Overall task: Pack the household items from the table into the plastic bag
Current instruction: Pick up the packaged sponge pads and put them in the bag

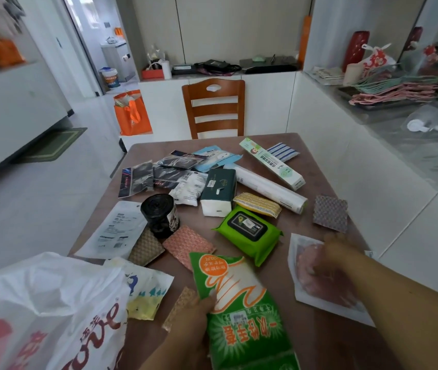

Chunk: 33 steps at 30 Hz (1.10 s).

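My left hand (195, 320) grips a green and orange packet of disposable gloves (241, 311) at its left edge, low over the table's near side. My right hand (332, 259) rests, blurred, on a clear packet with a pink cloth (316, 279) at the right; whether the fingers have closed on it is not clear. The white plastic bag (39, 303) with red print lies crumpled at the bottom left. Spread over the brown table (327, 343) are a green wet-wipes pack (248, 232), a dark green tissue pack (219, 190), a black bin-bag roll (160, 214) and several sachets.
A cling-film roll (268, 188), a long green-and-white box (272, 162) and a patterned cloth (330, 213) lie toward the far right. A wooden chair (213, 108) stands at the table's far edge. An orange bag (132, 113) sits on the floor. White counters run along the right.
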{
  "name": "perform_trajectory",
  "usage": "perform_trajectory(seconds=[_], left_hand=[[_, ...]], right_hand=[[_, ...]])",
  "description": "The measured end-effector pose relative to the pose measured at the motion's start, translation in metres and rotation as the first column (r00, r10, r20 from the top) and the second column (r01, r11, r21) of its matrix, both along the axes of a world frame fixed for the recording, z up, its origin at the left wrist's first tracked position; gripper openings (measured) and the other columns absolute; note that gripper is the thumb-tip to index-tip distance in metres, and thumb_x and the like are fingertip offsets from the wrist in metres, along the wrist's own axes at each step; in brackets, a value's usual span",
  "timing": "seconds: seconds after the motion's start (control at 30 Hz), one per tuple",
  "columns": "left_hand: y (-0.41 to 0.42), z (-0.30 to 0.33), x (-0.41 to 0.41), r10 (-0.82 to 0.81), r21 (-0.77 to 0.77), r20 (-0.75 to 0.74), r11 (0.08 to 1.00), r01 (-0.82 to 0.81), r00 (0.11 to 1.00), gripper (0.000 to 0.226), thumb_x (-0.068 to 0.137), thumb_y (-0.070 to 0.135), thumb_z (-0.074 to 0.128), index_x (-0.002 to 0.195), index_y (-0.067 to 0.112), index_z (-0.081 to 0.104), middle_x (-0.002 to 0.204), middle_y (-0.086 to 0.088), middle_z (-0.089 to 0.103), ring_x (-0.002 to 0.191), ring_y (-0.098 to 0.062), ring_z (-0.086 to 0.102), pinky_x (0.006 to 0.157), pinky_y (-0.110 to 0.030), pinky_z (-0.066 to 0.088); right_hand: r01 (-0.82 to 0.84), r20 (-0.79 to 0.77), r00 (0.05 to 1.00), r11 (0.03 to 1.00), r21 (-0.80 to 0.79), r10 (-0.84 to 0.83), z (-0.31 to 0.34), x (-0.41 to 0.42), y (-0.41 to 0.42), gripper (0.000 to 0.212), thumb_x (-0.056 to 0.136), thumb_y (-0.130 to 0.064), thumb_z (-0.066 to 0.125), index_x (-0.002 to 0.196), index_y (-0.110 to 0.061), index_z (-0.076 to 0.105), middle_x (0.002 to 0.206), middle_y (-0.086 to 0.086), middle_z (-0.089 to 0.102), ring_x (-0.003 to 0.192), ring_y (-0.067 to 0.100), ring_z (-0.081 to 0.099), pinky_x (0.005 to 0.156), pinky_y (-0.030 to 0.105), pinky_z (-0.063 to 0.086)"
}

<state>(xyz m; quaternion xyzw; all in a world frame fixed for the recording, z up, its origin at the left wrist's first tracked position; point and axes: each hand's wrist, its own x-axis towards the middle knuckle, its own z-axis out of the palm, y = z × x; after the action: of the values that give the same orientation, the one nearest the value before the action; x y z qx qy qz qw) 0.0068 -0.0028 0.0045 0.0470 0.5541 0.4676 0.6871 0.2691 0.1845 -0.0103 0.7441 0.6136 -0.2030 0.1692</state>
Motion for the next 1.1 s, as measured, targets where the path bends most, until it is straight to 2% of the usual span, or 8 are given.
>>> perform_trajectory(seconds=[0.13, 0.23, 0.4, 0.53, 0.67, 0.77, 0.9, 1.1], left_hand=[[-0.003, 0.0, 0.001, 0.044, 0.019, 0.099, 0.999, -0.046, 0.994, 0.022, 0.098, 0.012, 0.048, 0.103, 0.0, 0.065, 0.104, -0.031, 0.071, 0.096, -0.043, 0.067, 0.088, -0.058, 0.049], [-0.006, 0.007, 0.001, 0.063, 0.022, 0.138, 0.998, -0.067, 0.988, 0.025, 0.099, 0.016, 0.046, 0.105, 0.0, 0.064, 0.099, -0.029, 0.072, 0.085, -0.041, 0.07, 0.079, -0.053, 0.052], [-0.007, 0.006, -0.009, 0.126, 0.018, 0.2, 0.991, -0.133, 0.972, 0.034, 0.1, 0.026, 0.044, 0.117, 0.002, 0.06, 0.1, -0.028, 0.073, 0.079, -0.044, 0.072, 0.069, -0.052, 0.056], [-0.006, 0.001, -0.018, 0.141, -0.013, 0.259, 0.99, -0.142, 0.955, 0.046, 0.098, 0.038, 0.043, 0.125, 0.004, 0.059, 0.108, -0.028, 0.07, 0.088, -0.046, 0.07, 0.071, -0.055, 0.057], [-0.009, 0.003, -0.027, 0.094, -0.025, 0.405, 0.995, -0.092, 0.909, 0.063, 0.093, 0.057, 0.041, 0.132, 0.012, 0.058, 0.129, -0.027, 0.06, 0.12, -0.047, 0.055, 0.1, -0.063, 0.041], [-0.014, 0.016, -0.027, -0.001, 0.11, 0.481, 0.992, -0.059, 0.877, 0.073, 0.083, 0.064, 0.051, 0.129, 0.008, 0.061, 0.13, -0.03, 0.058, 0.117, -0.048, 0.056, 0.099, -0.065, 0.041], [-0.015, 0.026, -0.023, -0.032, 0.186, 0.196, 0.983, -0.006, 0.98, 0.051, 0.064, 0.013, 0.08, 0.108, -0.01, 0.068, 0.087, -0.032, 0.072, 0.069, -0.041, 0.072, 0.054, -0.044, 0.058], [-0.019, 0.02, -0.031, -0.056, 0.151, -0.318, 0.982, 0.109, 0.947, 0.019, 0.087, 0.008, 0.06, 0.102, -0.002, 0.067, 0.094, -0.025, 0.074, 0.082, -0.04, 0.07, 0.076, -0.05, 0.058]], right_hand=[[-0.067, 0.113, 0.991, 0.995, -0.068, 0.075, 0.001, -0.003, 0.01, 0.105, 0.054, -0.069, 0.072, 0.14, -0.017, 0.043, 0.155, 0.012, 0.026, 0.138, 0.03, 0.035, 0.108, 0.038, 0.039], [-0.269, 0.178, 0.948, 0.963, 0.006, 0.264, 0.025, -0.016, 0.008, 0.056, 0.075, -0.051, 0.068, 0.12, -0.018, 0.062, 0.13, 0.007, 0.055, 0.118, 0.023, 0.054, 0.095, 0.031, 0.044], [-0.289, -0.288, 0.906, 0.951, 0.114, 0.31, 0.089, -0.036, 0.004, 0.03, 0.077, -0.041, 0.074, 0.072, -0.013, 0.062, 0.075, 0.001, 0.066, 0.073, 0.02, 0.063, 0.071, 0.029, 0.048], [0.044, -0.856, 0.509, 0.996, -0.072, -0.084, 0.084, -0.078, -0.03, 0.023, 0.073, -0.026, 0.08, 0.085, -0.007, 0.073, 0.082, 0.012, 0.075, 0.073, 0.027, 0.07, 0.079, 0.04, 0.057], [0.072, -0.888, 0.441, 0.992, -0.108, -0.129, 0.041, -0.113, -0.069, 0.031, 0.079, -0.026, 0.075, 0.106, -0.012, 0.068, 0.093, 0.006, 0.074, 0.08, 0.021, 0.071, 0.069, 0.031, 0.058], [0.083, -0.937, 0.143, 0.947, -0.309, -0.318, 0.025, -0.116, -0.085, 0.046, 0.075, -0.014, 0.076, 0.117, -0.014, 0.057, 0.105, 0.013, 0.071, 0.084, 0.025, 0.071, 0.066, 0.034, 0.059], [0.072, -0.89, -0.028, 0.887, -0.457, -0.456, 0.015, -0.12, -0.097, 0.058, 0.062, -0.008, 0.076, 0.116, -0.004, 0.057, 0.102, 0.019, 0.069, 0.08, 0.03, 0.069, 0.065, 0.037, 0.059], [0.124, -0.881, 0.009, 0.875, -0.468, -0.473, 0.023, -0.113, -0.101, 0.03, 0.072, -0.003, 0.071, 0.1, 0.007, 0.067, 0.08, 0.022, 0.074, 0.067, 0.032, 0.071, 0.061, 0.038, 0.059]])
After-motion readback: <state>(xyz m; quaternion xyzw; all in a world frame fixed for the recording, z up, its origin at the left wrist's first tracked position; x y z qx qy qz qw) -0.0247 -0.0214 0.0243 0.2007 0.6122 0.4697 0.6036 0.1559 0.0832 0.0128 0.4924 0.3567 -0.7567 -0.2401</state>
